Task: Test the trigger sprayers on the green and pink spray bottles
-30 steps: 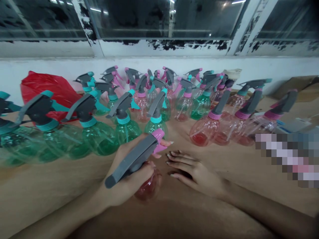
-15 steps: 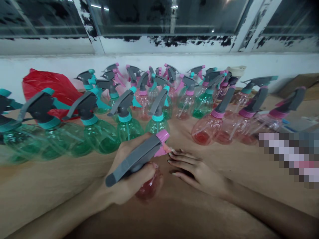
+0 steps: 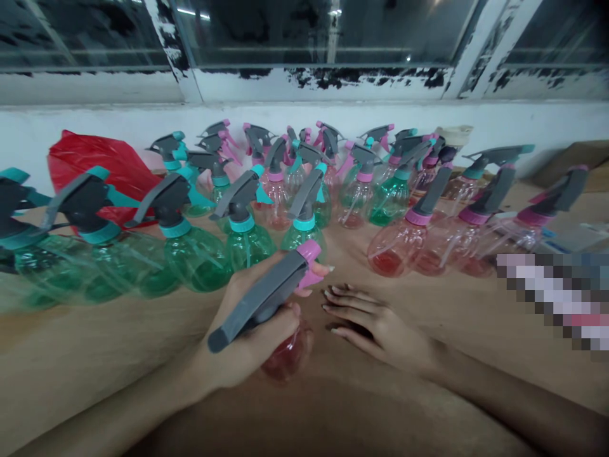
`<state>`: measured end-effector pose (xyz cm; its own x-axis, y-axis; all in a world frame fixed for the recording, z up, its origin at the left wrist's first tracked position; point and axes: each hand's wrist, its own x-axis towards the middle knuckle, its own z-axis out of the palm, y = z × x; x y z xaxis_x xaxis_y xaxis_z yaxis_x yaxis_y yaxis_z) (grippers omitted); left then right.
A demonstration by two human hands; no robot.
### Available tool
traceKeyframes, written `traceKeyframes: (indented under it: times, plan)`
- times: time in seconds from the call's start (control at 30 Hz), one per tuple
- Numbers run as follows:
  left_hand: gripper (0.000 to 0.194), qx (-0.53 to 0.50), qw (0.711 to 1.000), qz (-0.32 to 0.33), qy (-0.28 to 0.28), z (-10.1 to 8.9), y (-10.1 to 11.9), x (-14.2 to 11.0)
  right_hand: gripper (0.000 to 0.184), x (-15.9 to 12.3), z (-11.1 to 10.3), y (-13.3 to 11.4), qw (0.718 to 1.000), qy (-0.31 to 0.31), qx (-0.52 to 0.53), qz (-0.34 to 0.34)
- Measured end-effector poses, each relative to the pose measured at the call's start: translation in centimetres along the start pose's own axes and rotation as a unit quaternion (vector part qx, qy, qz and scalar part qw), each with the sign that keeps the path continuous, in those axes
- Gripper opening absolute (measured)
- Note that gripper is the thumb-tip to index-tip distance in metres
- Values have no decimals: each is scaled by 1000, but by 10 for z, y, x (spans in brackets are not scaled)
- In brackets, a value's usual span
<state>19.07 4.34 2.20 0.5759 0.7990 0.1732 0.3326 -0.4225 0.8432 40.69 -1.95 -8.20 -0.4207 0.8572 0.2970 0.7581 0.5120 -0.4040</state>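
Observation:
In the middle of the head view, my left hand (image 3: 247,343) is wrapped round the neck of a pink spray bottle (image 3: 288,355). Its grey sprayer head with pink nozzle and trigger tilts up to the right, and my hand hides the collar. Red liquid shows low in the clear body. My right hand (image 3: 380,324) lies on the wooden table (image 3: 361,412) just right of that bottle, fingers stretched toward it and holding nothing. Beyond my left hand stands a row of green spray bottles (image 3: 195,263) with turquoise collars.
Pink spray bottles (image 3: 392,251) stand at the right, with more green and pink ones crowded behind. A red plastic bag (image 3: 99,165) lies at the back left. A cardboard box (image 3: 575,162) sits at the far right, below the window (image 3: 323,35).
The view has shifted slightly. My left index finger now shows out past the pink trigger, and the sprayer head has moved up a little. My right hand stays in place.

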Motion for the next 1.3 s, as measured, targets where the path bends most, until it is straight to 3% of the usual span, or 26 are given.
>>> traceKeyframes:
  times: [0.07, 0.27, 0.53, 0.9, 1.1, 1.3]
  plan:
    - [19, -2, 1000, 21, 0, 1, 3, 1, 33, 0, 0, 0, 1000, -3, -3, 1]
    - [6, 47, 998, 35, 37, 4, 3, -2, 34, 0, 1, 4, 1000, -7, -8, -18]
    - [33, 20, 998, 51, 16, 3, 8, 1, 32, 0, 1, 6, 1000, -11, 1, -13]
    - [32, -17, 998, 58, 16, 4, 6, 0, 32, 0, -1, 4, 1000, -4, 9, -20]
    - [30, 16, 998, 67, 14, 1, 7, 1, 33, 0, 1, 6, 1000, -2, 7, -20]
    - [39, 13, 996, 87, -2, -1, 2, -3, 32, 0, 2, 7, 1000, -2, 4, -18]
